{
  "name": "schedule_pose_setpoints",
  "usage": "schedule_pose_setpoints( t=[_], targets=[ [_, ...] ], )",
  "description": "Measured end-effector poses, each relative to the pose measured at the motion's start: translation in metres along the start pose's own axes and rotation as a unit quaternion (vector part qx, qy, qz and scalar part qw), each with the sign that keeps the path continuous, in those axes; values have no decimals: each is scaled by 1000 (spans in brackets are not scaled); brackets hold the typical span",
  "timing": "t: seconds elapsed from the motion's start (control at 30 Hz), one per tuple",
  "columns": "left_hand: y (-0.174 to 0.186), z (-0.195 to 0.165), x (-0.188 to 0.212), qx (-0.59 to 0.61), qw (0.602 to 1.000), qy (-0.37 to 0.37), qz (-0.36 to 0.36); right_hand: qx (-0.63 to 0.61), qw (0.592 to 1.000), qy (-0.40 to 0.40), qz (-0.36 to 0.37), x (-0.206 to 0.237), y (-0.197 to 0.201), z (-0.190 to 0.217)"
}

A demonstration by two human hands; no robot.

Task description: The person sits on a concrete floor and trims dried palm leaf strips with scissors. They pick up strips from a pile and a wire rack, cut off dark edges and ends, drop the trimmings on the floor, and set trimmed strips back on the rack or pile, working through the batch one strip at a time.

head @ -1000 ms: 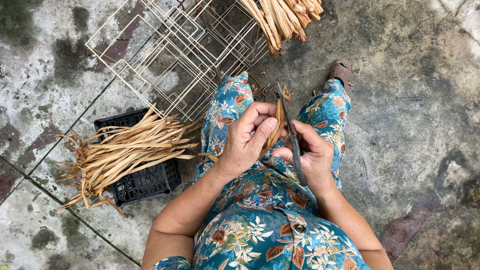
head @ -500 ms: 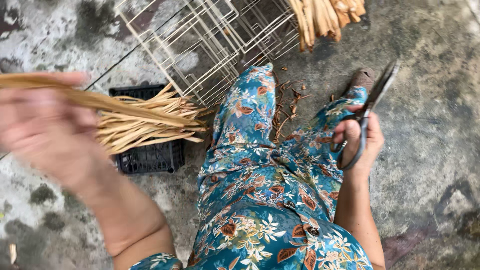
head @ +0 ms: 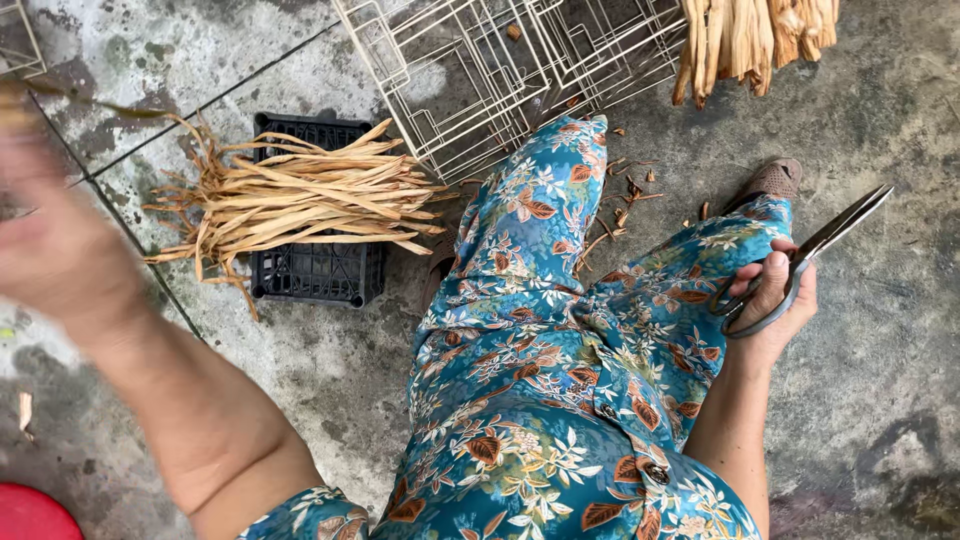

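Note:
My right hand (head: pixel 772 302) rests on my right knee and grips a pair of grey metal scissors (head: pixel 835 235), blades pointing up and to the right. At the far left, my left hand (head: pixel 60 250) is raised and blurred by motion. A thin dried tan strip (head: pixel 100 103) trails from its fingers toward the right. Just right of that hand, a pile of dried tan strips (head: pixel 300 205) lies across a small black plastic crate (head: pixel 320 278). My lap is covered by blue floral cloth (head: pixel 540 380).
A white wire rack (head: pixel 500 60) lies on the stained concrete floor beyond my knees. A second bundle of dried strips (head: pixel 760 35) sits at the top right. Small cut scraps (head: pixel 622 200) lie between my legs. A red object (head: pixel 30 515) shows at the bottom left corner.
My hands were together at my lap with a strip and the scissors. The left hand has swung out to the left with a strip; the right hand has moved right with the scissors.

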State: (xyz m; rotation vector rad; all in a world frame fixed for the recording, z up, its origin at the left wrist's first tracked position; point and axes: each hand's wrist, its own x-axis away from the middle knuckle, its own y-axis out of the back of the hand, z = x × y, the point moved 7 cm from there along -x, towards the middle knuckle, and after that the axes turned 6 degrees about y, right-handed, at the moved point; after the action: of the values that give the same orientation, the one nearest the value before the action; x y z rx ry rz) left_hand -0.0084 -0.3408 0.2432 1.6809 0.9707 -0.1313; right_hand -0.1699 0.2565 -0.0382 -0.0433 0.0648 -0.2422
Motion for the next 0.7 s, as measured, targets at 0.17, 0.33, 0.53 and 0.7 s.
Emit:
schedule_pose_setpoints(
  t=[0.17,0.33,0.53,0.7],
  targets=[
    [-106,-1,38,12,989,-1,150,52,998,5,-29,0,17,0],
    [-216,-68,66,242,928,43,279,59,997,-10,-43,-4,16,-8],
    [-330,-213,66,276,920,-119,253,36,997,-37,-60,-9,21,-15],
    [-423,-304,60,283,911,-195,227,54,995,-32,-72,-13,25,-12]
  ],
)
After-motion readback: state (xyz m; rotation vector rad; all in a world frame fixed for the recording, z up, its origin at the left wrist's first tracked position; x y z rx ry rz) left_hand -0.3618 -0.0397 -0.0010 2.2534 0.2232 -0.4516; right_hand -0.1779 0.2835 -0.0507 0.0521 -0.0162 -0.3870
